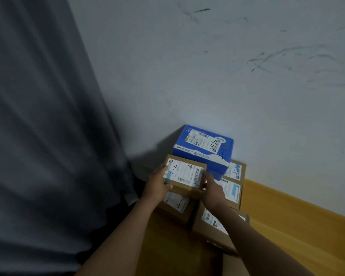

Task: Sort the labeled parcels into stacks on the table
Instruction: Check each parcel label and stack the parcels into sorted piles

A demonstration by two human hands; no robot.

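Left hand [157, 184] and right hand [213, 191] grip opposite ends of a small flat brown cardboard parcel [185, 174] held between them, fingers curled round its edges. Its smooth white paper label is hand-marked "3-1". Directly under the hands lie more matte brown cardboard boxes [213, 226] with white labels, resting on the glossy yellow wooden table [287, 216]. Just beyond the fingertips a blue rectangular carton [203, 152] sits atop the pile against the scuffed white wall [207, 66], and a grey pleated curtain [38, 116] hangs left of the left hand.
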